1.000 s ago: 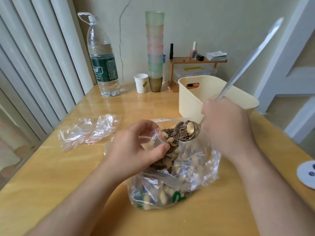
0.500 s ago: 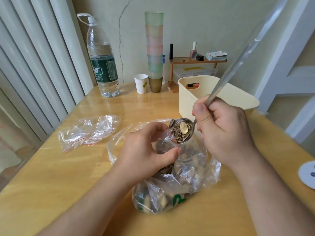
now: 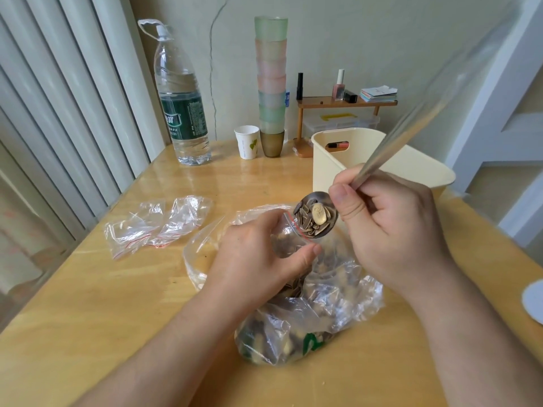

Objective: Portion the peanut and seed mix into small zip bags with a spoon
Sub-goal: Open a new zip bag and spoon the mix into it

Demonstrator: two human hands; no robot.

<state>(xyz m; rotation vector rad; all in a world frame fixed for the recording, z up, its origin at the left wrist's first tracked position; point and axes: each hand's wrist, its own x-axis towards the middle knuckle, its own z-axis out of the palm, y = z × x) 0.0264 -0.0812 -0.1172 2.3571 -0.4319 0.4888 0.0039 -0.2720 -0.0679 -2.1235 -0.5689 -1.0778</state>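
Over the big bag of mix point(image 3: 308, 324), the spoon point(image 3: 316, 219) has tipped hard against where it sat a second ago: then the bowl was near level and heaped, now it's canted toward the mouth of the small zip bag point(image 3: 289, 235), rim touching or nearly touching the red zip line. Load looks smaller too: seeds plus one peanut left in the bowl, so some has probably slid in already.

Right hand point(image 3: 390, 227) has shifted toward the big bag's near side, fingers wrapped tight round the handle just above the bowl, thumb along the front. Handle is motion-blurred, so it's mid-rotation.

Left hand point(image 3: 258, 257) grips the zip bag over the big bag, thumb and fingers curled round it and holding the mouth open. It has barely moved across the last second.

Meaning: we're in the pour phase of this portion, not scooping. Can't tell the fill level; the hand covers most of the bag. Any spill should drop back into the big bag below, so risk is low.

Left of the big bag, well apart, spare zip bags point(image 3: 155, 224) lie flat and look empty, so more portions remain. Beyond the big bag: cream bin point(image 3: 329, 163), untouched.
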